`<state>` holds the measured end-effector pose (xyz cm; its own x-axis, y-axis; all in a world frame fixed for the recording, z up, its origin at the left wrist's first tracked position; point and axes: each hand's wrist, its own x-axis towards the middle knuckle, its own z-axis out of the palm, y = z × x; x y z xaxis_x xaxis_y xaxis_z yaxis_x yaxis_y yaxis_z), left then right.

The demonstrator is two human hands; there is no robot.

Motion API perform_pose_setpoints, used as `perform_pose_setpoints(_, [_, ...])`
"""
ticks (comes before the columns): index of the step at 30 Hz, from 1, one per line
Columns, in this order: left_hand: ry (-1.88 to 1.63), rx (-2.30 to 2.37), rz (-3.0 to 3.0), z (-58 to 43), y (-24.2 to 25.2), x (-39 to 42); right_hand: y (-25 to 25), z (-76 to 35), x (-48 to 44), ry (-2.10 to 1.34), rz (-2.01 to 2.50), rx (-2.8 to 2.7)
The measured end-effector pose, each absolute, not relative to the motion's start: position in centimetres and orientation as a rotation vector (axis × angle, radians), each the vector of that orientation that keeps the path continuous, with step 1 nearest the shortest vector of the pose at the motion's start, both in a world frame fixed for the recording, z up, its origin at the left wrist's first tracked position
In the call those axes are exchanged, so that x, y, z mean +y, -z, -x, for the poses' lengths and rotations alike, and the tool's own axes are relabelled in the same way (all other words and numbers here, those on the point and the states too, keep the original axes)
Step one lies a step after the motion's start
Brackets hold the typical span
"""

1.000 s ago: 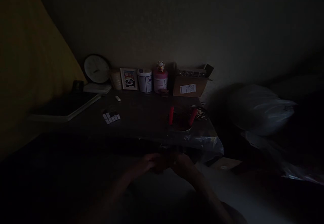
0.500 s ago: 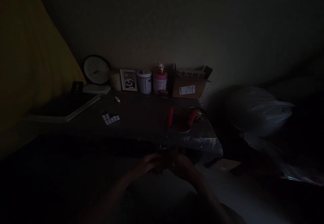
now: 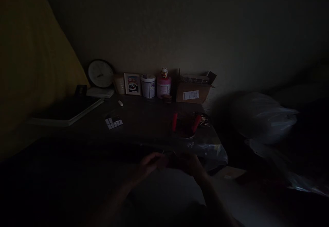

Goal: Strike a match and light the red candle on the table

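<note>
Both hands are in front of the table edge in very dim light. My left hand (image 3: 150, 161) has its fingers closed round a small dark reddish thing (image 3: 162, 162) whose kind I cannot make out. To its right, my right hand (image 3: 192, 165) is curled, and whatever lies in its fingers is lost in shadow. On the table beyond them stand two red candles, the left one (image 3: 174, 122) upright and the right one (image 3: 196, 123) tilted, at a dark round dish (image 3: 187, 137). Behind the tilted candle is a dish of thin pale sticks (image 3: 204, 120), like matches.
The dark table (image 3: 144, 121) carries a small card with pale squares (image 3: 113, 122), a large flat book (image 3: 66, 112), a clock (image 3: 100, 73), a panda picture (image 3: 133, 84), a white tub (image 3: 148, 86), a pink tub (image 3: 163, 88) and a cardboard box (image 3: 191, 92). A plastic bag (image 3: 262, 117) bulges at the right.
My hands have moved farther apart, with the right hand shifting to the right. The camera view has tilted up slightly, so the table things appear a little lower.
</note>
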<state>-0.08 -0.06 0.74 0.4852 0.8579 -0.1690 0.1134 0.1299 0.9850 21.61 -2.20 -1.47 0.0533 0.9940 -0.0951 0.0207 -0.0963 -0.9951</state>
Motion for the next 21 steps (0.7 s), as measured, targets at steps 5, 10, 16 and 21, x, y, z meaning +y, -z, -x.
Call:
perform_pose_setpoints(5, [-0.702, 0.873, -1.337, 0.1, -0.2, 0.1, 1.6, -20.6, -2.6, -1.243, 1.242, -1.097])
perform_pose_setpoints(10, [-0.691, 0.829, -1.281, 0.1, -0.3, 0.0, 1.3, -20.1, -2.8, -1.199, 1.297, -1.220])
perform_pose_setpoints(16, [-0.671, 0.657, -1.183, 0.0, 0.6, -0.1, 1.4, -19.9, -2.8, -1.209, 1.272, -1.128])
perform_pose_setpoints(21, [-0.712, 0.588, -1.161, -0.2, 1.6, 0.1, 0.3, -20.1, -3.1, -1.264, 1.251, -0.966])
